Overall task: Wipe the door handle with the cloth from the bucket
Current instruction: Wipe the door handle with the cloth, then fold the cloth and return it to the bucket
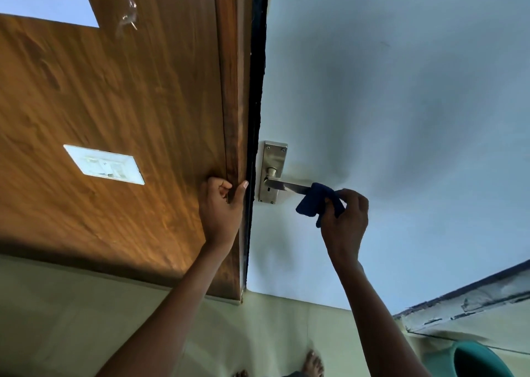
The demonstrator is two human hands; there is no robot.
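- Silver metal is what the one door handle (pixel 286 186) is made of; it is a lever sticking out to the right from one tall metal plate (pixel 272 171) on the pale blue door (pixel 401 104).
- One dark blue cloth (pixel 315 201) is wrapped over the far end of the lever, so that end is hidden.
- The cloth is pinched by the right hand (pixel 345 221), with the fingers closed on it just under the lever.
- Four small screws can be counted on the plate, two at the top and two at the bottom, and one keyhole is seen below the lever.
- The brown wooden frame (pixel 233 89) beside the door is gripped by the left hand (pixel 220 207), with the thumb on one side and the fingers curled around its edge.
- One white switch plate (pixel 103 165) is fixed on the wooden wall (pixel 114 89) to the left.
- One green bucket (pixel 481 361) is seen at the bottom right, on the pale floor (pixel 86 319).
- Two bare feet (pixel 314 365) are partly seen at the bottom edge.
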